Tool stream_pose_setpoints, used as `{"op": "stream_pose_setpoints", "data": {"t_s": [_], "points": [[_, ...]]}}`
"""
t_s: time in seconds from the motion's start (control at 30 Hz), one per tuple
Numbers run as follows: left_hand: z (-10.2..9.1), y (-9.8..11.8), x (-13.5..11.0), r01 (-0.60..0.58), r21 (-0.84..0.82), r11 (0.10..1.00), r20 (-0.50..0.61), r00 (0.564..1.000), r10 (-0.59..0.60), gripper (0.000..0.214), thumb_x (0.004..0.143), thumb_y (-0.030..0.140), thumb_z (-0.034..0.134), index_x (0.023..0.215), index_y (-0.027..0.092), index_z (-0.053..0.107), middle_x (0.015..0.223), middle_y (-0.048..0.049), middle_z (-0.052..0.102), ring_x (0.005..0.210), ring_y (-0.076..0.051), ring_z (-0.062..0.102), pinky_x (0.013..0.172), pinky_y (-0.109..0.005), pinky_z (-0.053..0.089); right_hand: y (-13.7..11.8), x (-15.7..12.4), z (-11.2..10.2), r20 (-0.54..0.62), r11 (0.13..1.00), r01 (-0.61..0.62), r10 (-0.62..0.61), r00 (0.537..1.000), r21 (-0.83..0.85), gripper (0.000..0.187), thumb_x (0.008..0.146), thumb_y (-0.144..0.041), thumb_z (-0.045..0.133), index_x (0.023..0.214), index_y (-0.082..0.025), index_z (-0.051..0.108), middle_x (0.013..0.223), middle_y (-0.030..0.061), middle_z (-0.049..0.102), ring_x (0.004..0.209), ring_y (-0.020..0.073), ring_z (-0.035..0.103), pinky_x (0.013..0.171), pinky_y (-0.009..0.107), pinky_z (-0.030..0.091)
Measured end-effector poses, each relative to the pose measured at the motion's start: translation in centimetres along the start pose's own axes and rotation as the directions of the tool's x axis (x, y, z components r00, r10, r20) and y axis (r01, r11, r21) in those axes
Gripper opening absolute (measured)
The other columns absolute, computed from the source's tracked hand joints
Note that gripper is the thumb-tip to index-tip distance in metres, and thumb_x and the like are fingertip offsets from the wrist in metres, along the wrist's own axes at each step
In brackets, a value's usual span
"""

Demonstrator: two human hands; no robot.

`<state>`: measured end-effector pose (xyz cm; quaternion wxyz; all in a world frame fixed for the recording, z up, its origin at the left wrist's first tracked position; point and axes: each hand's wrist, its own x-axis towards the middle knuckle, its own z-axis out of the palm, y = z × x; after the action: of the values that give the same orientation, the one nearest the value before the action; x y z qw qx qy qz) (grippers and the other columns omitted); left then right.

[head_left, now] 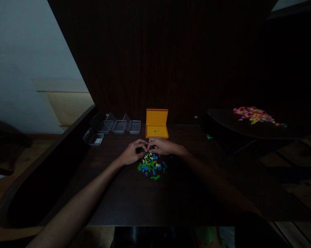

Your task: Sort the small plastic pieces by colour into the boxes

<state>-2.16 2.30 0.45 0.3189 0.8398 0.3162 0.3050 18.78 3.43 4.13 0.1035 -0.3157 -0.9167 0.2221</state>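
Note:
A loose pile of small toy building bricks in green, blue, white and yellow lies on the dark wooden table. At the pile's far edge my left hand has thumb and fingers curled together in a pinch. My right hand meets it there, also pinching, with the fingertips of both hands almost touching. Whatever lies between the fingertips is too small and dark to make out. Just beyond my hands stands an open yellow box, its lid raised, with a few tiny green pieces inside.
Several clear plastic cases stand with lids up at the back left; a nearer case holds something white. A dark panel rises behind the table. On a side surface at right lies a heap of pink and yellow pieces.

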Motion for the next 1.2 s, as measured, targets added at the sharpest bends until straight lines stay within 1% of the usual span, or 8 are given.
{"op": "stream_pose_setpoints", "data": {"t_s": [0.2, 0.4, 0.5, 0.73, 0.93, 1.1, 1.2], "points": [[0.06, 0.18, -0.05, -0.017, 0.004, 1.0, 0.008, 1.0, 0.017, 0.007, 0.076, 0.013, 0.063, 0.079, 0.018, 0.068, 0.114, -0.0078, 0.062, 0.108, -0.022, 0.06, 0.097, -0.037, 0.045, 0.12, 0.03, 0.03, 0.041, 1.0, -0.001, 0.001, 0.999, -0.012, 0.016, 0.081, -0.008, 0.062, 0.091, -0.015, 0.072, 0.087, 0.0052, 0.061, 0.075, 0.014, 0.055, 0.069, 0.025, 0.043], [0.33, 0.13, -0.02, -0.018, 0.028, 0.999, 0.005, 1.0, 0.018, 0.005, 0.079, 0.022, 0.066, 0.077, 0.018, 0.068, 0.113, -0.0085, 0.062, 0.107, -0.022, 0.06, 0.098, -0.038, 0.045, 0.24, -0.03, -0.08, 0.07, 1.0, 0.004, -0.003, 0.998, -0.021, 0.019, 0.081, -0.006, 0.06, 0.093, -0.015, 0.073, 0.092, 0.0067, 0.064, 0.082, 0.0156, 0.058, 0.076, 0.028, 0.045], [0.3, 0.09, -0.05, -0.023, 0.019, 1.0, 0.009, 1.0, 0.023, 0.007, 0.079, 0.025, 0.067, 0.078, 0.018, 0.068, 0.114, -0.0084, 0.062, 0.108, -0.022, 0.06, 0.098, -0.038, 0.045, 0.21, -0.03, -0.13, 0.073, 1.0, -0.006, 0.007, 0.997, -0.021, 0.02, 0.082, -0.005, 0.058, 0.093, -0.014, 0.073, 0.091, 0.0071, 0.064, 0.082, 0.0156, 0.059, 0.075, 0.027, 0.045], [-0.09, 0.1, -0.04, -0.026, 0.007, 1.0, 0.032, 0.999, 0.026, 0.005, 0.077, 0.022, 0.068, 0.08, 0.018, 0.068, 0.116, -0.0088, 0.061, 0.11, -0.023, 0.059, 0.099, -0.039, 0.044, -0.29, -0.11, -0.26, 0.06, 0.999, -0.026, 0.028, 0.998, -0.036, 0.019, 0.079, -0.004, 0.062, 0.09, -0.015, 0.072, 0.089, 0.0063, 0.064, 0.081, 0.016, 0.058, 0.074, 0.027, 0.045], [-0.12, -0.17, 0.0, -0.009, 0.009, 1.0, 0.013, 1.0, 0.009, 0.009, 0.078, 0.014, 0.062, 0.081, 0.018, 0.069, 0.116, -0.0078, 0.061, 0.108, -0.021, 0.06, 0.098, -0.038, 0.045, -0.39, -0.07, 0.09, 0.039, 0.998, -0.009, 0.011, 0.999, -0.056, 0.018, 0.079, -0.004, 0.062, 0.091, -0.014, 0.071, 0.09, 0.0065, 0.063, 0.083, 0.0169, 0.058, 0.074, 0.028, 0.045], [0.0, -0.52, 0.01, 0.003, 0.008, 1.0, -0.007, 1.0, -0.003, 0.008, 0.079, 0.015, 0.062, 0.078, 0.018, 0.069, 0.114, -0.0079, 0.062, 0.107, -0.022, 0.06, 0.098, -0.038, 0.045, -0.16, -0.06, 0.18, 0.038, 0.999, 0.0, 0.002, 0.999, -0.039, 0.022, 0.079, -0.003, 0.063, 0.097, -0.013, 0.071, 0.094, 0.0082, 0.063, 0.088, 0.0179, 0.058, 0.077, 0.028, 0.046], [0.06, -0.61, 0.04, 0.01, 0.0, 1.0, -0.018, 1.0, -0.01, 0.006, 0.079, 0.015, 0.062, 0.078, 0.017, 0.068, 0.114, -0.0087, 0.062, 0.106, -0.022, 0.06, 0.097, -0.038, 0.045, -0.26, -0.13, 0.08, 0.037, 1.0, 0.002, 0.0, 0.999, -0.031, 0.021, 0.079, -0.004, 0.064, 0.096, -0.013, 0.072, 0.093, 0.008, 0.063, 0.087, 0.0172, 0.058, 0.076, 0.028, 0.045]]}}
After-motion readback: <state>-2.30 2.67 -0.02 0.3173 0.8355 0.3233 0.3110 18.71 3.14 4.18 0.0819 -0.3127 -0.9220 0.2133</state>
